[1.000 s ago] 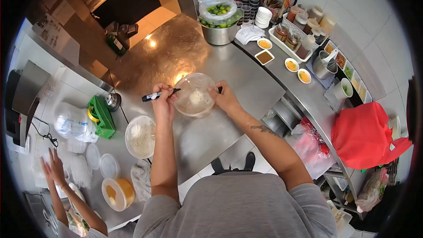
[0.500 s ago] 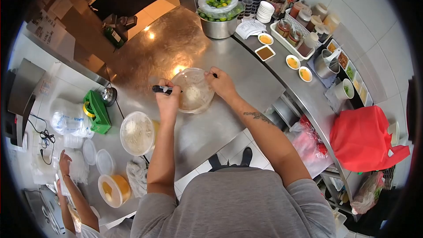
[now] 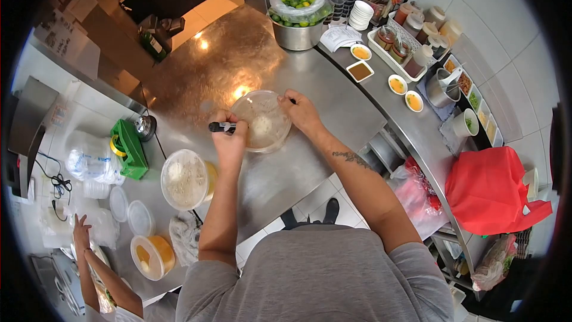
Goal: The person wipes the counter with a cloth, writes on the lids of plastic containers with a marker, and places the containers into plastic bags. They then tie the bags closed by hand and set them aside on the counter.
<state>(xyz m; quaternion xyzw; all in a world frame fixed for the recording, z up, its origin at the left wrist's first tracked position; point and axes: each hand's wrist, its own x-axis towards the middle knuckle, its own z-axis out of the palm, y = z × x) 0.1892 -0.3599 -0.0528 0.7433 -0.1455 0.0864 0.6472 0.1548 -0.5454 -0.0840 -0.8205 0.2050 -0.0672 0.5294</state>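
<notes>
A round clear plastic container [image 3: 262, 128] with a fogged lid stands on the steel counter in front of me. My left hand [image 3: 231, 137] is closed around a black marker [image 3: 221, 127], beside the container's left edge. Whether the marker's tip touches the lid is hidden by my fingers. At the container's upper right rim, my right hand [image 3: 301, 113] pinches a small black piece [image 3: 292, 101] that looks like the marker's cap. To the left stands a second lidded container [image 3: 186, 180] with yellowish contents and a fogged lid.
A co-worker's hands [image 3: 82, 232] are at the lower left, near an orange-filled tub [image 3: 153, 257] and loose lids [image 3: 141, 219]. A pot of limes [image 3: 297, 36] stands at the back. Sauce dishes [image 3: 360, 71] and a red bag [image 3: 491, 191] lie right.
My left hand and the marker have shifted very slightly; both hands keep their grip. The co-worker's hands have moved closer together, and the whole view has shifted a little.
</notes>
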